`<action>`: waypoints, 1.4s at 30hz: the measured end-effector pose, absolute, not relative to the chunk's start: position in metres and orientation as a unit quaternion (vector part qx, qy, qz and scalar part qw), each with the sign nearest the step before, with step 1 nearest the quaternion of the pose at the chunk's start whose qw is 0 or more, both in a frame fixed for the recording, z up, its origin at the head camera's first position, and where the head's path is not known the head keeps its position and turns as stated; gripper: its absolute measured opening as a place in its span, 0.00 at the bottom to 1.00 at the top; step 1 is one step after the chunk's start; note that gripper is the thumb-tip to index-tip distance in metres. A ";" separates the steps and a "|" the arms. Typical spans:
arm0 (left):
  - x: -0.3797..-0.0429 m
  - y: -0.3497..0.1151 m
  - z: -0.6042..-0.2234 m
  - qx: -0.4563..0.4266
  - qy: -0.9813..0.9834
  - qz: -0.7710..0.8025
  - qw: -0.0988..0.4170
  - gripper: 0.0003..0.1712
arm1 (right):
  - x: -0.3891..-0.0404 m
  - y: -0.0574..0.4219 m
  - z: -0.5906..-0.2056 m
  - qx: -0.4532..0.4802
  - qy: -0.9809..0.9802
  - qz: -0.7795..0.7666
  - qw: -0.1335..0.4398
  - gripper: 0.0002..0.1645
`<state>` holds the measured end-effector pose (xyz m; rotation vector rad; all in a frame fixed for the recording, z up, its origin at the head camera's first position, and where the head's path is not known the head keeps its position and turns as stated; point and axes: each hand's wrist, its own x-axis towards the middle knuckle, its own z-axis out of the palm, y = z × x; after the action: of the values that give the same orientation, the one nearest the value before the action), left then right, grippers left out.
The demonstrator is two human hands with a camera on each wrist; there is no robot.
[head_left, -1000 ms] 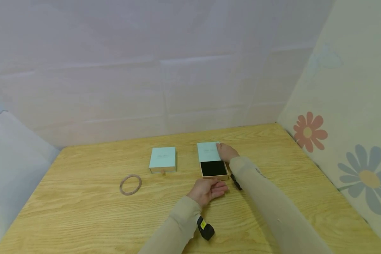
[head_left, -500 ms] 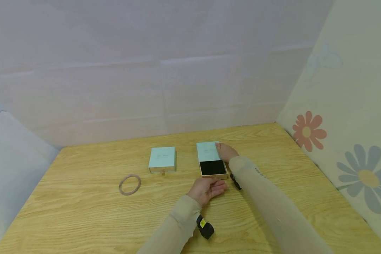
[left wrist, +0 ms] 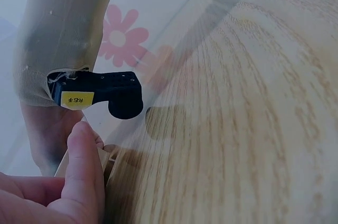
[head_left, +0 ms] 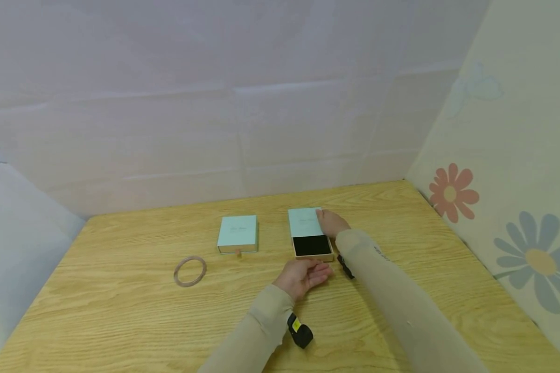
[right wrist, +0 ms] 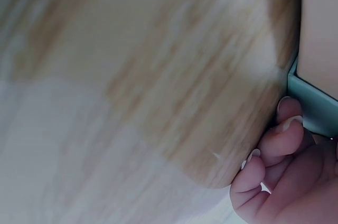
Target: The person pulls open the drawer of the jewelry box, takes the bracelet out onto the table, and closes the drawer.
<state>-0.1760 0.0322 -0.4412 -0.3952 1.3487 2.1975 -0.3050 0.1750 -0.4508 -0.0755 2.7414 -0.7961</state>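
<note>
A pale blue drawer-style gift box (head_left: 305,221) lies at the middle right in the head view, its black-lined drawer (head_left: 311,256) partly out towards me. My right hand (head_left: 332,224) grips the box's right side, thumb on the lid; in the right wrist view its curled fingers (right wrist: 280,145) are at a blue corner. My left hand (head_left: 299,278) is at the drawer's front, palm turned up and fingers fairly straight, fingertips right at the front edge. In the left wrist view, one extended finger (left wrist: 82,166) lies along that edge.
A second pale blue gift box (head_left: 237,231), closed, with a small pull tab, stands to the left. Nearer and further left lies a translucent pinkish bangle (head_left: 190,271). The wooden table (head_left: 135,321) meets a draped back wall and a flower-patterned side wall (head_left: 536,155).
The drawer has slid slightly into its sleeve, away from me, and my left hand has followed it a little. My right hand keeps its grip on the box.
</note>
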 end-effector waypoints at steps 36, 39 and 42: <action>-0.181 0.031 -0.438 -0.155 0.489 0.817 0.264 0.18 | -0.303 0.173 -0.449 -0.021 0.951 -0.277 0.137 0.36; -0.182 0.031 -0.438 -0.157 0.492 0.815 0.264 0.18 | -0.302 0.172 -0.448 -0.022 0.952 -0.274 0.134 0.36; -0.183 0.031 -0.440 -0.151 0.493 0.815 0.264 0.17 | -0.301 0.171 -0.446 -0.020 0.951 -0.276 0.136 0.36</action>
<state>-0.1832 0.0310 -0.4400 -0.4084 1.3321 2.2035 -0.3008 0.1714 -0.4456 -0.0566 2.7544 -0.7993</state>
